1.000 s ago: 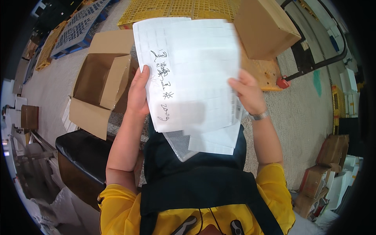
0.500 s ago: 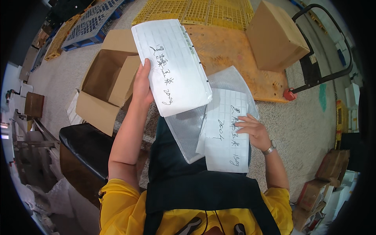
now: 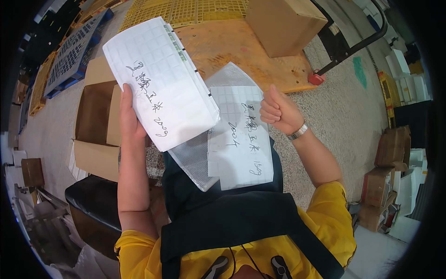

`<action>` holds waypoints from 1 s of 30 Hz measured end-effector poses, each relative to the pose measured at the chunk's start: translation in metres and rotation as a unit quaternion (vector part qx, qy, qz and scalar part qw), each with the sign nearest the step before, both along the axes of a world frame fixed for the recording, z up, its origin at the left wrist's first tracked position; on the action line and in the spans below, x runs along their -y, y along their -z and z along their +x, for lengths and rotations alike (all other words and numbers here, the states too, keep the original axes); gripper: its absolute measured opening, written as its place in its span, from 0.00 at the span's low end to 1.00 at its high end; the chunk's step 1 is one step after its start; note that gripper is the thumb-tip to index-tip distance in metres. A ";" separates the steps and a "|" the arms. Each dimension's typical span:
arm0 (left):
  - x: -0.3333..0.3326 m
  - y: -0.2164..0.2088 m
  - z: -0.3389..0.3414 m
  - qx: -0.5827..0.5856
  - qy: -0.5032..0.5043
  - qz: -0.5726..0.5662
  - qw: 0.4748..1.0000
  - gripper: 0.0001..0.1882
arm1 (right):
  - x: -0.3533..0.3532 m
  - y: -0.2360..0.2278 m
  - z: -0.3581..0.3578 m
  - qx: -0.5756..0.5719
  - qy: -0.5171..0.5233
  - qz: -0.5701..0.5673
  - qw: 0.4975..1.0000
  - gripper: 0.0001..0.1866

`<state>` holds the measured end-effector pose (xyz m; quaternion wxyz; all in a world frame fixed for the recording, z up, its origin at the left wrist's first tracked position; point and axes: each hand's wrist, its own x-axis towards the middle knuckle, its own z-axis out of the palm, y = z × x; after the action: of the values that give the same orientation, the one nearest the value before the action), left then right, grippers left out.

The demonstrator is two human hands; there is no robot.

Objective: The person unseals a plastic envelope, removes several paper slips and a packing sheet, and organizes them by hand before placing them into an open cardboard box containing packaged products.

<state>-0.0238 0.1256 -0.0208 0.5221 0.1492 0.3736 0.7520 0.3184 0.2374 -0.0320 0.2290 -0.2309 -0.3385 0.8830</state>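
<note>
My left hand (image 3: pixel 131 111) grips the left edge of a thick stack of white label sheets (image 3: pixel 162 93), held up and tilted. Its top sheet has a printed grid and black handwriting. My lap holds another white sheet (image 3: pixel 241 158) with handwriting, lying over a translucent bubble-wrap bag (image 3: pixel 197 172). That bag is partly covered by both the stack and the sheet. Just off the upper right edge of the lap sheet is my right hand (image 3: pixel 281 111), fingers curled in and thumb up; I see nothing in it. A metal watch band circles that wrist.
An open cardboard box (image 3: pixel 95 116) stands to the left, with a black-topped stool (image 3: pixel 93 200) nearer. Ahead lies an orange board (image 3: pixel 213 46) bearing a closed carton (image 3: pixel 283 28), beside a black-handled trolley (image 3: pixel 353 51). Yellow pallets (image 3: pixel 186 11) and a blue pallet (image 3: pixel 76 56) lie beyond.
My right hand has lifted off the lap sheet, and its spread fingers have curled in. My left hand still holds the stack. The whole view has shifted, with things appearing further left.
</note>
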 end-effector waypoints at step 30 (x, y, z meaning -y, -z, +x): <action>0.002 -0.004 0.017 0.013 0.053 0.011 0.998 0.27 | 0.001 0.011 -0.014 -0.118 0.011 -0.176 0.977 0.19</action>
<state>-0.0067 0.1240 -0.0164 0.5645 0.1647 0.3503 0.7290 0.3043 0.2364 -0.0433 0.2326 -0.1652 -0.1457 0.9473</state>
